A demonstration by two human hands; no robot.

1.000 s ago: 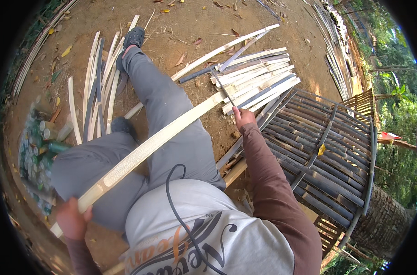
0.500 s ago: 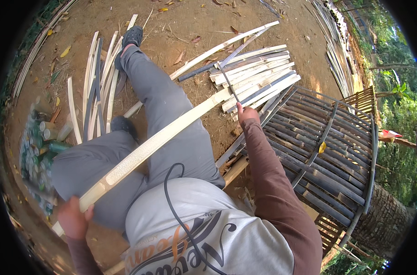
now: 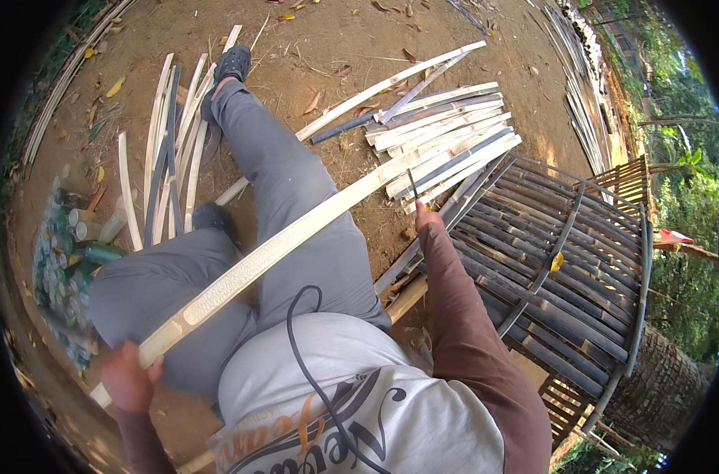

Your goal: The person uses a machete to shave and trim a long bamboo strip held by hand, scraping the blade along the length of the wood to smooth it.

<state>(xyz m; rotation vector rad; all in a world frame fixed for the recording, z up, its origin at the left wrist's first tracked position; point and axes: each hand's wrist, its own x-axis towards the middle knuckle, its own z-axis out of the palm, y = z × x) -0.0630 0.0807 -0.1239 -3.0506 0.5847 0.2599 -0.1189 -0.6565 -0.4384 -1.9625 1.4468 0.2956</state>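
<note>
A long pale split-bamboo strip (image 3: 268, 258) lies slantwise across my lap and thighs, its far end over a pile of strips. My left hand (image 3: 128, 378) is closed around its near end at the lower left. In my right hand (image 3: 428, 216), closed on its handle, is a long dark knife (image 3: 412, 185). The blade looks foreshortened and stands close beside the far part of the strip; whether it touches I cannot tell. The handle is mostly hidden by my fingers.
A stack of bamboo strips (image 3: 454, 118) lies ahead on the dirt. More strips (image 3: 160, 150) lie beside my outstretched foot. At right stands a slatted bamboo bench (image 3: 565, 253), near a tree trunk (image 3: 664, 383). Bottles (image 3: 67, 268) are heaped at left. A dark cord (image 3: 300, 347) crosses my shirt.
My right hand has moved slightly nearer and right, and the knife has swung so its blade looks much shorter. My left hand and the strip have hardly moved.
</note>
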